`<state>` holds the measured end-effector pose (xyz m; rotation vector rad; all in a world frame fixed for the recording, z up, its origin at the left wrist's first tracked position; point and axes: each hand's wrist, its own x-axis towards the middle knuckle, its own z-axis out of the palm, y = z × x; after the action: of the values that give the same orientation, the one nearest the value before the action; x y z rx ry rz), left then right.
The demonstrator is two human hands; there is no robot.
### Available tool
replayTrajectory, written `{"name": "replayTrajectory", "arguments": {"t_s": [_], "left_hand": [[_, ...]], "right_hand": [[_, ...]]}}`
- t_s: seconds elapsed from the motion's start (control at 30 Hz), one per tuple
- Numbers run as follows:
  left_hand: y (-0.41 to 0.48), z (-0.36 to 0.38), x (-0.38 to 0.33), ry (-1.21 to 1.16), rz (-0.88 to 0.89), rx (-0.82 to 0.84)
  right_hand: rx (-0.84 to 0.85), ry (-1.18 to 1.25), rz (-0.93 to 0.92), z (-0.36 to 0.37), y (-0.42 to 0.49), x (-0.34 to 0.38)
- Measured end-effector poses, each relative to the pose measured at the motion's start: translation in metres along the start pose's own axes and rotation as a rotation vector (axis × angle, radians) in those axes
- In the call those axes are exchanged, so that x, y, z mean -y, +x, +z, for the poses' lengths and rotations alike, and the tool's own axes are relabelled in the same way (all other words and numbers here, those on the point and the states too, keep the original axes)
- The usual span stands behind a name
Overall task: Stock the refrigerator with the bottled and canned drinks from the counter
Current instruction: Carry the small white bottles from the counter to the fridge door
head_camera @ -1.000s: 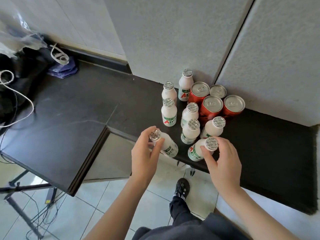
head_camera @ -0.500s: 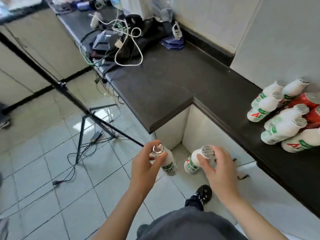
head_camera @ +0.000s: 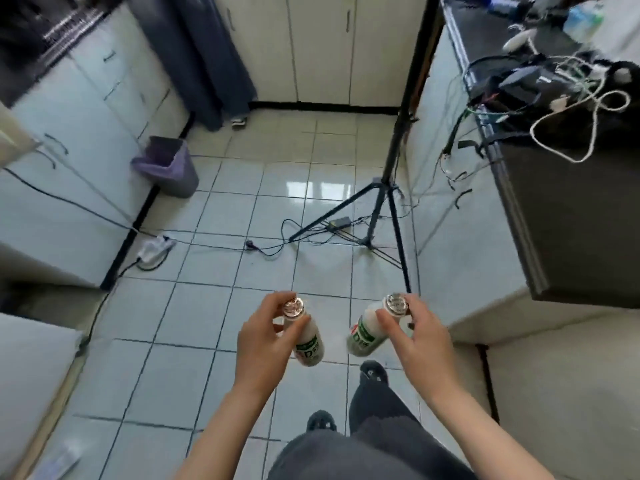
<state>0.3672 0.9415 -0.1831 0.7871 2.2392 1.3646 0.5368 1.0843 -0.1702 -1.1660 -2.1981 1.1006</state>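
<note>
Two small white plastic bottles were in view, one per hand, and no cans. The left hand (head_camera: 263,344) pinched the left bottle (head_camera: 309,346) just under its foil cap (head_camera: 293,306), fingers (head_camera: 274,301) curled round the neck. The right hand (head_camera: 420,341) held the right bottle (head_camera: 363,336) the same way below its own cap (head_camera: 397,303). Both bottles hung tilted over the tiled floor (head_camera: 221,306), clear of the near corner of the dark counter (head_camera: 571,216), which stood off to the right with a tangle of cables on it. They looked light and stiff enough for a neck grip. The smooth bodies would probably slip more readily than the narrow neck, where the shoulder and cap rim give the fingers a stop, so that seemed the safer hold. The foil tops looked thin and are best not pressed. One tripod (head_camera: 384,192) and one purple bin (head_camera: 166,166) stood on the floor ahead. I could not make out a refrigerator.
</note>
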Motion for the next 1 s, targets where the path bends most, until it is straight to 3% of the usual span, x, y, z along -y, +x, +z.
{"name": "replayTrajectory", "arguments": {"t_s": [0.3, 0.7, 1.0], "left_hand": [[0.007, -0.097, 0.071, -0.101, -0.302, -0.367], [0.109, -0.268, 0.097, -0.02, -0.338, -0.827], [0.093, -0.356, 0.147, -0.017, -0.422, -1.093]], "right_hand": [[0.312, 0.001, -0.199, 0.128, 0.073, 0.071], [0.629, 0.137, -0.465, 0.323, 0.196, 0.242], [0.838, 0.199, -0.587, 0.438, 0.184, 0.338]]}}
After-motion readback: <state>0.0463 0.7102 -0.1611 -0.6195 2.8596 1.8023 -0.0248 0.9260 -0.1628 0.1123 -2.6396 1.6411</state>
